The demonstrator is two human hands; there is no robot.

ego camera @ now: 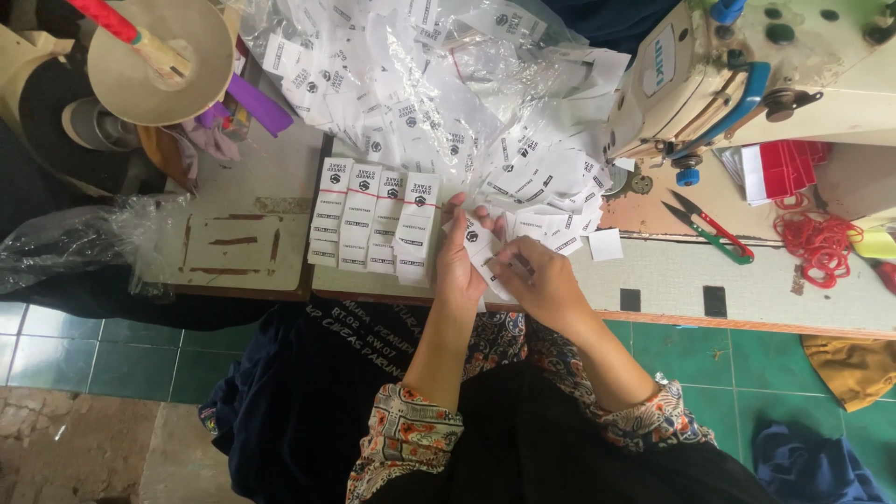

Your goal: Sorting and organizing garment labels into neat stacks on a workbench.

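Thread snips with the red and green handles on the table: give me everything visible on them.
The small thread snips with one red and one green handle lie flat on the worn pale tabletop, just below the cream sewing machine. Two short dark metal blades, slightly parted, point up and left toward the machine; the handles run down and right and meet at the rear. Handles look like plastic. No hand touches them; the right hand works well to their left. A tangle of red elastic bands lies close to their right, seemingly apart.

White rectangular labels (373, 219) in four neat rows beside a clear bagful (439, 93).
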